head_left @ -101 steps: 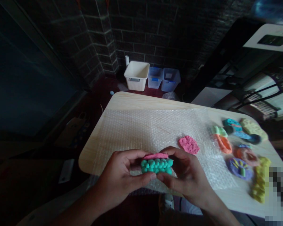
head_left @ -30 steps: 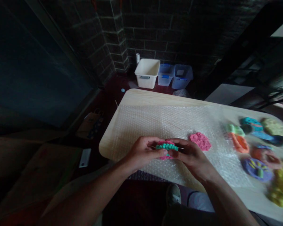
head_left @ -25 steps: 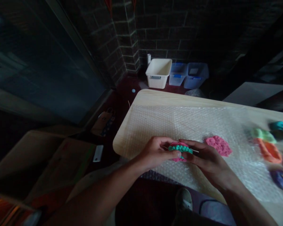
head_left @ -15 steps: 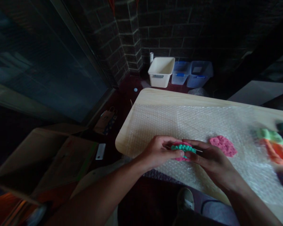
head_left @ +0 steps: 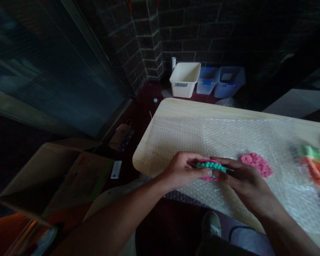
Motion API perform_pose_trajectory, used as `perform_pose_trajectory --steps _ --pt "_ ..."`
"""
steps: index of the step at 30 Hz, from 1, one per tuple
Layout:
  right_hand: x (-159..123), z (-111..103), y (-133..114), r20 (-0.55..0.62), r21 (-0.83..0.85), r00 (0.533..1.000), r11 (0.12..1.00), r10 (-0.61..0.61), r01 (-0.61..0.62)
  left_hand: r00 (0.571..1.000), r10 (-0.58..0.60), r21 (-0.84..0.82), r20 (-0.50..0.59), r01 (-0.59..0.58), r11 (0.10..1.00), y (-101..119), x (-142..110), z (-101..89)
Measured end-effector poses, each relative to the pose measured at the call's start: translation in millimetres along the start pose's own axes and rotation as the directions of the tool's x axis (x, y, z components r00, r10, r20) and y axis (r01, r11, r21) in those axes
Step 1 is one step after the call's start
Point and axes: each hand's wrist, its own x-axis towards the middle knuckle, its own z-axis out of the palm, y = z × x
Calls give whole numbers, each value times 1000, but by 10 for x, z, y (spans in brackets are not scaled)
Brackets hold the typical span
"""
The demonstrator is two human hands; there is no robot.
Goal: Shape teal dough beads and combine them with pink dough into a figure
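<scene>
Both my hands grip one piece of modelling clay (head_left: 210,166), teal and bumpy on top with a pink layer showing under it. My left hand (head_left: 182,171) pinches its left end, thumb on top. Fingers of my right hand (head_left: 244,185) are curled round its right end. The clay hovers just above the bubble wrap (head_left: 229,138) near the front left of the light wooden table (head_left: 176,106). A separate flat pink clay slab (head_left: 256,164) lies on the wrap, a little to the right of my right hand.
Green and orange clay shapes (head_left: 316,163) lie blurred at the right edge. On the floor beyond the table stand a white bin (head_left: 185,79) and two clear blue boxes (head_left: 221,77). An open cardboard box (head_left: 56,177) sits on the floor left of the table.
The clay was held upright with its teal face toward me; now it lies flatter, lower over the wrap. The view has swung left, pushing the coloured clay shapes to the right edge.
</scene>
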Motion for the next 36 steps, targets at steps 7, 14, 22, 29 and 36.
perform_pose_trajectory --steps 7,14,22,29,36 --pt "-13 1 22 -29 -8 1000 1000 -7 7 1000 -12 15 -16 12 1000 -30 15 -16" --pt "-17 32 -41 -48 -46 998 998 -39 37 999 35 16 6 -35 999 6 -5 15" --pt "-13 36 -37 -20 -7 997 997 -76 76 998 64 48 14 -65 997 -22 20 4" --pt "-10 32 -23 -10 4 995 995 -99 99 996 90 58 13 -91 994 -61 30 1" --pt "-3 32 1 7 63 993 991 -120 120 998 68 36 -12 -68 997 2 26 24"
